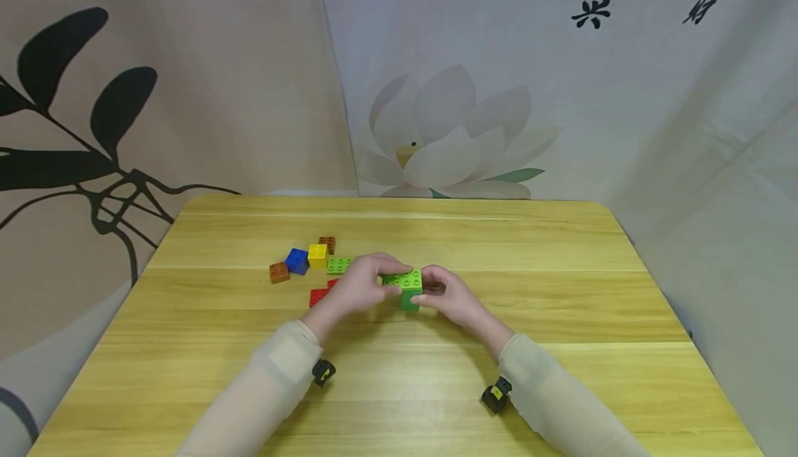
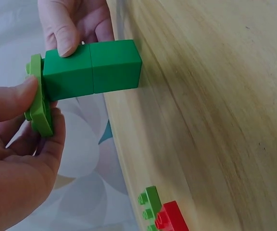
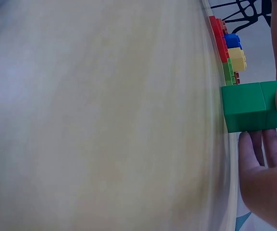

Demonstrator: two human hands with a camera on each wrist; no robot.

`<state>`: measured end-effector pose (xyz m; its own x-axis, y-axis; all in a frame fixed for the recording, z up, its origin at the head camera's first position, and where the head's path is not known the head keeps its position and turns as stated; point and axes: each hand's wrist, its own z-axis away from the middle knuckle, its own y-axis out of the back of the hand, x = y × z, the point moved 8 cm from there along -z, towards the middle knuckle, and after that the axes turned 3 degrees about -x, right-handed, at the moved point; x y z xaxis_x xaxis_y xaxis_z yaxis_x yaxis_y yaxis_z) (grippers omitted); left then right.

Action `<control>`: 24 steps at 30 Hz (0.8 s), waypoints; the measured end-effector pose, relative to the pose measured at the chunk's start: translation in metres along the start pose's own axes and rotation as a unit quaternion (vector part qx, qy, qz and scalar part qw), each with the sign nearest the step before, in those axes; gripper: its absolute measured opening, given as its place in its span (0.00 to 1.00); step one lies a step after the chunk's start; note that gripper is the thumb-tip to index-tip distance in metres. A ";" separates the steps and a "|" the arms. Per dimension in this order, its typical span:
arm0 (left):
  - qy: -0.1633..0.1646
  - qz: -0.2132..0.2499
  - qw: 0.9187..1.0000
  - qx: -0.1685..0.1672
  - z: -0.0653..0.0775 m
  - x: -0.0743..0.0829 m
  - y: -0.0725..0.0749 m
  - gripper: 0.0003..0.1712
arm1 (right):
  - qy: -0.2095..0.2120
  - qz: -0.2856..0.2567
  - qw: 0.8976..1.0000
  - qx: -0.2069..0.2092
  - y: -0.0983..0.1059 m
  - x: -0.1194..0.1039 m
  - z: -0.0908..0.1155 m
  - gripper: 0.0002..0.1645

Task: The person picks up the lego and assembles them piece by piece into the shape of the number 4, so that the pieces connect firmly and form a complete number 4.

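Observation:
Near the middle of the table, my left hand (image 1: 363, 284) pinches a flat light green brick (image 1: 408, 279) between thumb and fingers. Two dark green bricks (image 2: 114, 67) stacked into a column sit under one end of that flat brick. My right hand (image 1: 456, 302) grips this column from the right, its thumb on the upper dark green brick in the left wrist view. The free end of the flat brick reaches into my left hand, whose fingers partly hide it in the head view.
Left of my hands lie red bricks (image 1: 318, 296), another flat light green brick (image 1: 339, 265), a yellow brick (image 1: 318, 255), a blue brick (image 1: 297, 261) and two brown bricks (image 1: 279, 273). My left forearm overlaps the red ones. A printed cloth (image 1: 461, 145) hangs behind the table's back edge.

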<state>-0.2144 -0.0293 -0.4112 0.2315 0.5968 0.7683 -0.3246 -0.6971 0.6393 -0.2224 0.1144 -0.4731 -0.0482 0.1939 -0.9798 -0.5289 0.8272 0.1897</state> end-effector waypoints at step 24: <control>-0.005 -0.006 1.000 -0.017 -0.001 0.001 -0.001 0.22 | 0.013 0.003 1.000 -0.002 0.000 0.007 -0.002 0.22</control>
<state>-0.2149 -0.0282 -0.4111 0.2450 0.6010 0.7608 -0.3520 -0.6760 0.6474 -0.2246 0.1150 -0.4805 -0.0740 0.1847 -0.9800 -0.5314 0.8243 0.1954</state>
